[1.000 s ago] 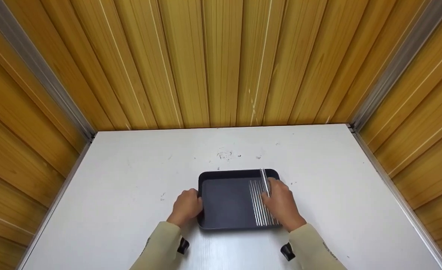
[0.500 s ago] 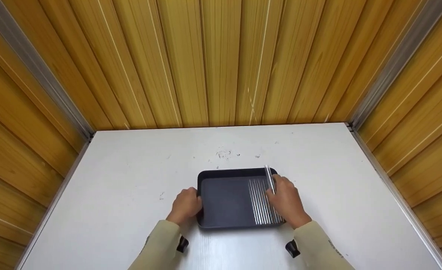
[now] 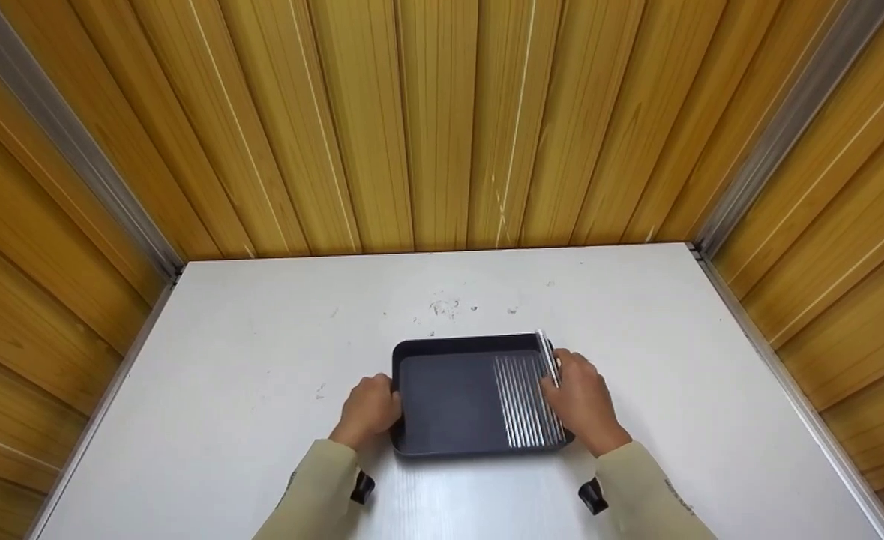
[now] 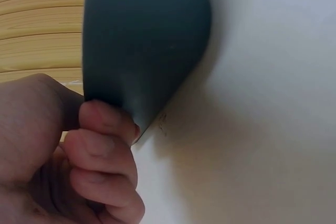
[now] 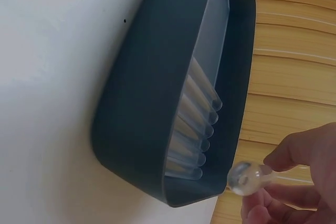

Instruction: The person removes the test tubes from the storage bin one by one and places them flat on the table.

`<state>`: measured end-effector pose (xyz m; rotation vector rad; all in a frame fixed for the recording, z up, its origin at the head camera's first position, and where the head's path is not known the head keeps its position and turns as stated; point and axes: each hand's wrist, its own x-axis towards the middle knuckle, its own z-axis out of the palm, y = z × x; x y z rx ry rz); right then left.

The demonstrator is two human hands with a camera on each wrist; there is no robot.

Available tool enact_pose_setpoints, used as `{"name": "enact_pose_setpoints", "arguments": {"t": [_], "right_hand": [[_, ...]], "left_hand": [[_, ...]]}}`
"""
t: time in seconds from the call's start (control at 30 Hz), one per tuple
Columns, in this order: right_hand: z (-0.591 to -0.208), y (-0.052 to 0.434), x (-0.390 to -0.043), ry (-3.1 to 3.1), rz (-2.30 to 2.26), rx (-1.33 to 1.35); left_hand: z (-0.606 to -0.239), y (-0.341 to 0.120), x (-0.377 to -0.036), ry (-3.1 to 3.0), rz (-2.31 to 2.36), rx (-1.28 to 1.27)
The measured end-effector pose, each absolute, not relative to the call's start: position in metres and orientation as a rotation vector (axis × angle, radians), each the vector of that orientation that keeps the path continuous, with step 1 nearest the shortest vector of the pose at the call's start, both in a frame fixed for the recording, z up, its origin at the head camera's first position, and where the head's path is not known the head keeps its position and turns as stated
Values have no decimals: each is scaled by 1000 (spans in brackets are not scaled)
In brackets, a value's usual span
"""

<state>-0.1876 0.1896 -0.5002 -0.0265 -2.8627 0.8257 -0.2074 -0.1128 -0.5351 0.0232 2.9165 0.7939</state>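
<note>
Right hand pinches glass tube over tray edge — row of tubes already laid (left half bare). Left hand grips tray rim on tabletop.

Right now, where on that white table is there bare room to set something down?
The white table is bare left of the dark tray, right of it, and behind it toward the wooden wall. Crowded: the tray, flanked by both hands, tubes inside.
</note>
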Motion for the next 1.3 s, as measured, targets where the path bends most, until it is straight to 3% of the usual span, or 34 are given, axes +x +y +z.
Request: {"name": "enact_pose_setpoints", "arguments": {"t": [1.3], "right_hand": [[-518,214,-190,-2847,753,-69]], "left_hand": [[-537,-115,-211,2896,779,35]]}}
